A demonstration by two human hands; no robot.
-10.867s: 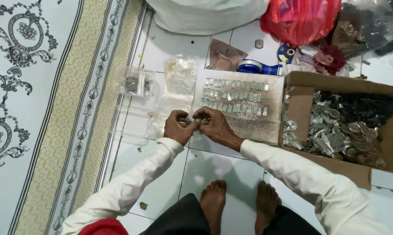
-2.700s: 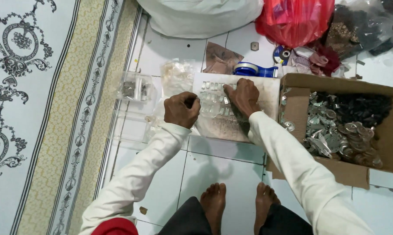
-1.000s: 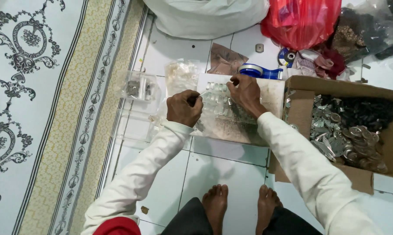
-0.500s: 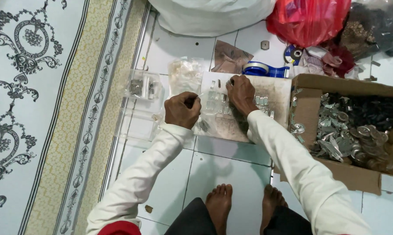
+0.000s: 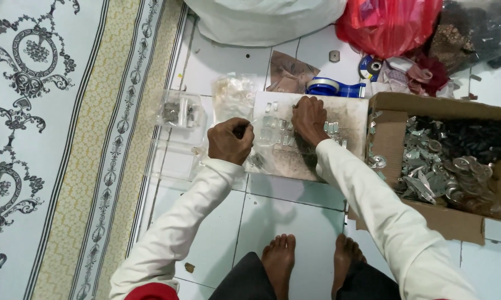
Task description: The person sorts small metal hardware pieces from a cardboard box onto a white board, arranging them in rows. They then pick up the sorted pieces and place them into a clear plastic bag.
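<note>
From the head camera, the person sits on a white tiled floor point(image 5: 272, 216) with bare feet drawn in, so the work lies close in front. A pale flat board point(image 5: 347, 125) rests on the tiles and serves as the working surface; small silvery metal pieces point(image 5: 277, 123) lie on it in rows, which keeps them apart and easy to pick.

The left hand point(image 5: 230, 141) is curled closed and pinches the mouth of a clear plastic bag point(image 5: 261, 145) at the board's left edge, apparently to keep it steady. The right hand point(image 5: 309, 118) rests on the board with fingers bent down onto the rows; whether it grips a piece I cannot tell.

A cardboard box point(image 5: 392, 133) heaped with similar metal parts stands just beside the board on the right, within reach of that arm. A clear plastic container point(image 5: 179, 110) sits to the left, near a patterned carpet point(image 5: 50, 128). A blue tape dispenser point(image 5: 334, 87) lies just beyond the board.
</note>
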